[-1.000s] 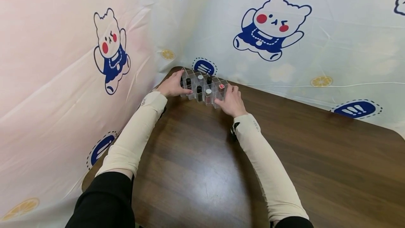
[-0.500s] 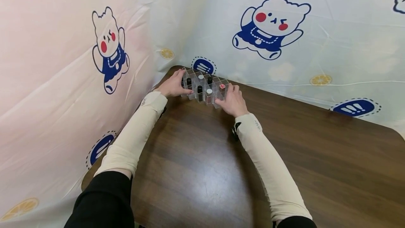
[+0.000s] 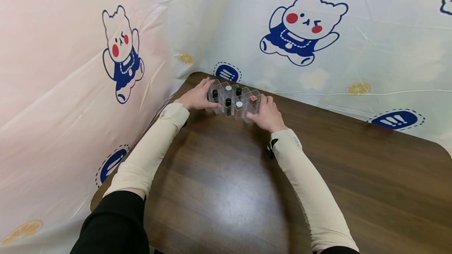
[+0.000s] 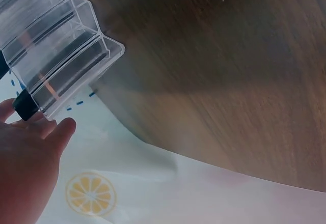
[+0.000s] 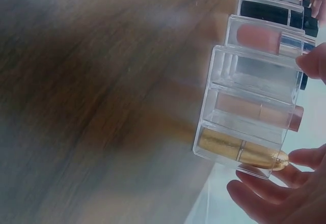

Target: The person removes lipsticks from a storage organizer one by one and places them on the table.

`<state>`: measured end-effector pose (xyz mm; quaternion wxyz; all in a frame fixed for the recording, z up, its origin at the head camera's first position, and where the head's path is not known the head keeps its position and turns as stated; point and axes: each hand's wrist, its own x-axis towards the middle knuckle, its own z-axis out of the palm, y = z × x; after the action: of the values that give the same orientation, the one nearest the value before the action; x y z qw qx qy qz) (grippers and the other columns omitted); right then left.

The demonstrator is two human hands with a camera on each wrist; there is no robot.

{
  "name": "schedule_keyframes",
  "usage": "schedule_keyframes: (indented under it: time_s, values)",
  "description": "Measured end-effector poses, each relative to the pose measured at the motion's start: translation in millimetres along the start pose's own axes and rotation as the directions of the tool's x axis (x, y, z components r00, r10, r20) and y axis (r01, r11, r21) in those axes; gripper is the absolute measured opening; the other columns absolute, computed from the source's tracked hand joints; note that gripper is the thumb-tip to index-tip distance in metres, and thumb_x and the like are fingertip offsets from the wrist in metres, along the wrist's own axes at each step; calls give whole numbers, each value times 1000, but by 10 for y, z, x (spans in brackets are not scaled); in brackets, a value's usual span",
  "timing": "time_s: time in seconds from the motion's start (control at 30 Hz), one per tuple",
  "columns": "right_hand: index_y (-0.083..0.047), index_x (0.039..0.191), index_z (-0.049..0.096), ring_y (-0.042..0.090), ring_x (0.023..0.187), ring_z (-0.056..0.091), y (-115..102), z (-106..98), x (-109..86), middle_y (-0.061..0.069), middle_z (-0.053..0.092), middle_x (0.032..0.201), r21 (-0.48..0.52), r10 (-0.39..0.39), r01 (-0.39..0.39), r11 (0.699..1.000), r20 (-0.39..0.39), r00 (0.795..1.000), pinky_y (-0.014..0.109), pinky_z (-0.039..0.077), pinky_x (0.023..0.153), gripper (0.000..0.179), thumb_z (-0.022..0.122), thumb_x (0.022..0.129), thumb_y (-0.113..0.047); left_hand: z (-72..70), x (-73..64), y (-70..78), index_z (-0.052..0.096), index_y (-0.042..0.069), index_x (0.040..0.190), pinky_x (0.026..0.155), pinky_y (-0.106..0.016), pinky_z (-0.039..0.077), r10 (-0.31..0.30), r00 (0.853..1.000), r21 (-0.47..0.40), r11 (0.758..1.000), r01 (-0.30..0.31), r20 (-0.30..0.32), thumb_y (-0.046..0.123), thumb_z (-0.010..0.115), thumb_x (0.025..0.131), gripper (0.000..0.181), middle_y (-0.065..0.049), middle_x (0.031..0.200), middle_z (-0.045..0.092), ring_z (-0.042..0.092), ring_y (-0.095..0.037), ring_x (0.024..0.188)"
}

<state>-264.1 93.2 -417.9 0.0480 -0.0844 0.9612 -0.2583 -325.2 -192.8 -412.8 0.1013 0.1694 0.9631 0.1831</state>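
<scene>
A clear stepped lipstick organizer [image 3: 246,93] is held between both hands near the table's far left corner. It bears several lipstick tubes with black, white and red tops. My left hand [image 3: 199,97] grips its left end, thumb along the front. My right hand [image 3: 268,116] grips its right end, thumb at the front. In the left wrist view a black-capped tube [image 4: 25,104] pokes out beside the fingers. The right wrist view shows a gold tube [image 5: 239,150] in the end slot, a pink one [image 5: 258,38] farther along, and a vacant slot between. Whether the base touches the table cannot be told.
The dark brown wooden table [image 3: 219,175] spreads toward me and to the right. Pale printed cloth [image 3: 240,22] with cartoon bears hangs along its back and left edges, close behind the organizer.
Both hands have shifted the organizer a little to the right and slightly toward me, mostly in the last half second. Their grip looks the same.
</scene>
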Motion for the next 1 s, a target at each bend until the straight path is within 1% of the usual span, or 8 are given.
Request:
schedule_keyframes:
  time_s: [0.13,0.3,0.43,0.67,0.73,0.83,0.93,1.0]
  values:
    - [0,152,17,37,122,43,66,-38,-47,23,33,143,0,10,-10,1000,4,1000,53,41,104,98,67,83,-49,37,2,66,11,15,156,116,-49,28,15,1000,17,1000,-15,15,68,66,76,111,-13,164,0,8,-31,151]
    - [-2,153,15,37,124,43,131,-64,-94,22,33,144,5,17,-17,1000,4,1000,54,41,103,99,69,83,-47,81,-15,138,12,15,156,116,-50,27,30,999,2,1000,-30,16,64,67,78,108,-14,163,0,5,-31,151]
    - [-2,153,16,37,123,45,167,-80,-119,23,33,144,12,16,-16,1000,-2,1000,54,42,101,100,70,82,-47,123,-32,167,13,15,156,116,-52,25,35,999,5,999,-35,-6,64,67,77,107,-14,164,1,1,-29,152]
    - [-1,153,17,38,123,46,214,-124,-191,24,33,144,17,24,-24,1000,-8,1000,53,43,100,101,72,81,-45,182,-50,245,14,16,156,118,-48,25,53,998,-4,999,-53,-33,64,69,76,108,-12,164,2,3,-28,152]
    - [-1,153,16,38,122,46,222,-139,-216,25,33,144,11,25,-25,1000,-5,1000,53,43,100,101,71,81,-45,189,-49,277,14,16,156,117,-48,26,48,998,-8,999,-48,-33,65,69,75,109,-12,164,2,6,-29,151]
    - [-1,153,16,38,121,46,231,-159,-245,26,32,143,-8,24,-24,1000,3,1000,52,43,101,101,70,81,-46,192,-56,340,15,16,156,115,-50,30,35,999,-20,999,-36,-37,64,71,74,110,-15,163,4,18,-34,149]
    - [-1,154,14,39,124,43,241,-186,-259,27,29,144,-16,30,-30,999,26,999,52,41,103,101,69,82,-46,190,-74,417,16,17,155,113,-52,32,23,999,-41,999,-24,-40,61,72,73,109,-18,162,7,27,-38,145]
    - [0,154,12,40,127,40,246,-208,-262,28,26,145,-14,37,-37,999,43,998,52,39,105,101,68,83,-45,193,-79,455,16,17,155,112,-53,33,19,999,-54,998,-21,-43,59,73,73,108,-18,162,8,28,-39,144]
